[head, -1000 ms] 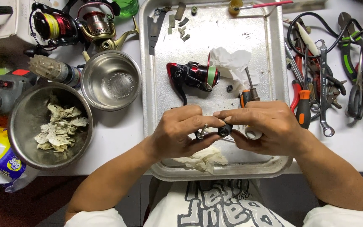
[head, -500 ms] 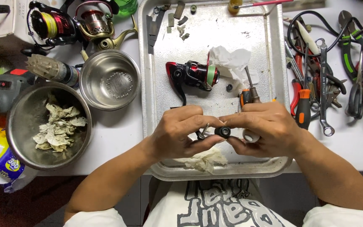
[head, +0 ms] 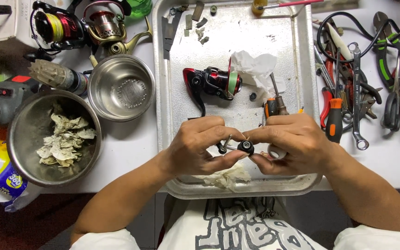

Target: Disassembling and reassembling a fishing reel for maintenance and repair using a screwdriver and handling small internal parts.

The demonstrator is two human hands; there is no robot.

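Both hands, left hand [head: 199, 149] and right hand [head: 292, 143], pinch a small black reel part [head: 244, 147]. A slip could drop it into the metal tray [head: 237, 97] beneath them.

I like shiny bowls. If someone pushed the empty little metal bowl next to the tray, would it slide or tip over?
The small bowl would probably slide: it looks smooth steel on a smooth white table. It seems unlikely to tip, being wide and low. It is probably light, since nothing is in it.

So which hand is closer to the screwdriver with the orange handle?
Right. The right hand lies just beside the orange-handled screwdriver, nearly touching it. The left hand sits farther off, across the small black part.
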